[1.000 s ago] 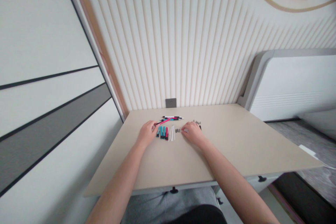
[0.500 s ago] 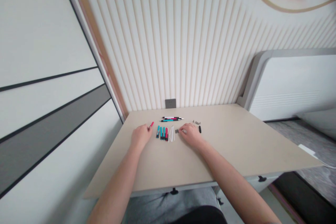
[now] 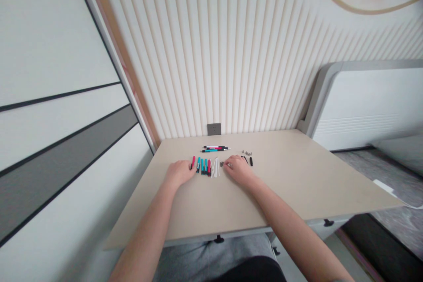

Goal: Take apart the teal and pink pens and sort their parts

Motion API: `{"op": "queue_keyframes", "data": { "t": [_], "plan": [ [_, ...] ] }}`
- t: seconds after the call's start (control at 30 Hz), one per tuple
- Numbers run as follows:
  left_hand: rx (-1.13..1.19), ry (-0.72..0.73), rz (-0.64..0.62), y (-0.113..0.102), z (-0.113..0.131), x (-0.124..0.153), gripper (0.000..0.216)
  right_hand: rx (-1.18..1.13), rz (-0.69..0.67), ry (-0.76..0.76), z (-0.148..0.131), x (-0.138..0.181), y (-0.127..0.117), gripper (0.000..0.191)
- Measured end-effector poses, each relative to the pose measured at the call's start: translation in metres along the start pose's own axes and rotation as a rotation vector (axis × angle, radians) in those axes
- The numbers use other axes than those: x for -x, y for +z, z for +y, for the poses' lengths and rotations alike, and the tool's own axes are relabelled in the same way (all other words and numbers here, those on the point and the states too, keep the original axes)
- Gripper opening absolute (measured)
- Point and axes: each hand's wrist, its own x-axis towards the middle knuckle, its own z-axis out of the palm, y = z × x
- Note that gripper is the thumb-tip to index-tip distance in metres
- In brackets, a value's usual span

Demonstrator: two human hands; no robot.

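Note:
My left hand (image 3: 180,172) is closed round the lower end of a red pen barrel (image 3: 193,159) at the left of a row. Beside it lie several teal pen barrels (image 3: 202,166) and a red barrel (image 3: 209,168) with dark ends. Thin white refill tubes (image 3: 215,167) come to the right of these, two of them crossed. My right hand (image 3: 238,169) rests on the table, its fingertips pinched by a few small grey metal pieces (image 3: 221,164); what sits between them is too small to name. Past its knuckles are black pen grips (image 3: 251,161), some partly covered.
Several whole pens (image 3: 216,148) lie across the back of the beige table (image 3: 297,176). Small metal cone-shaped pieces (image 3: 247,153) are grouped behind my right hand. A ribbed wall with a dark socket (image 3: 214,129) rises at the back, and a white cabinet (image 3: 66,176) stands left.
My left hand has moved slightly right and nearer, bringing the red barrel from a slant to line up beside the teal ones. The right hand stays almost in place.

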Motion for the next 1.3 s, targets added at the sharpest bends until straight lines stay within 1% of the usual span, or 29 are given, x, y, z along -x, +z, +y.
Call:
{"op": "queue_keyframes", "data": {
  "t": [0.13, 0.23, 0.37, 0.6, 0.67, 0.77, 0.83, 0.87, 1.0, 1.07, 1.17, 1.3],
  "plan": [
    [0.055, -0.022, 0.017, 0.002, -0.002, 0.0, 0.052, 0.006, -0.008, 0.002, -0.002, 0.0, 0.001, 0.022],
    [0.095, -0.036, 0.016, 0.005, -0.007, -0.002, 0.049, -0.002, -0.009, -0.002, -0.001, 0.0, 0.002, 0.022],
    [0.108, -0.009, 0.0, 0.01, -0.012, -0.004, 0.046, -0.021, 0.004, -0.018, -0.001, 0.001, 0.004, 0.023],
    [0.115, 0.005, -0.001, 0.011, -0.013, -0.003, 0.044, 0.004, 0.027, -0.015, 0.002, -0.001, 0.005, 0.023],
    [0.115, 0.003, -0.001, 0.011, -0.013, -0.003, 0.045, 0.056, 0.041, 0.013, 0.005, -0.009, 0.005, 0.023],
    [0.094, -0.003, -0.006, 0.011, -0.013, -0.004, 0.047, 0.174, 0.038, 0.034, 0.01, -0.03, 0.003, 0.026],
    [0.074, -0.022, -0.017, 0.011, -0.013, -0.005, 0.05, 0.263, -0.011, 0.017, 0.013, -0.047, 0.002, 0.027],
    [0.066, -0.035, -0.021, 0.011, -0.013, -0.006, 0.051, 0.311, -0.061, 0.003, 0.014, -0.055, 0.002, 0.028],
    [0.057, -0.108, -0.053, 0.009, -0.01, -0.008, 0.051, 0.35, -0.13, -0.015, 0.016, -0.08, 0.004, 0.03],
    [0.065, -0.146, -0.052, 0.007, -0.008, -0.007, 0.05, 0.365, -0.149, -0.019, 0.016, -0.086, 0.007, 0.029],
    [0.07, -0.184, -0.012, 0.002, -0.006, -0.006, 0.048, 0.382, -0.165, -0.022, 0.017, -0.092, 0.009, 0.023],
    [0.048, -0.153, 0.054, -0.006, -0.003, -0.005, 0.047, 0.389, -0.176, -0.028, 0.018, -0.095, 0.009, 0.021]
  ]
}}
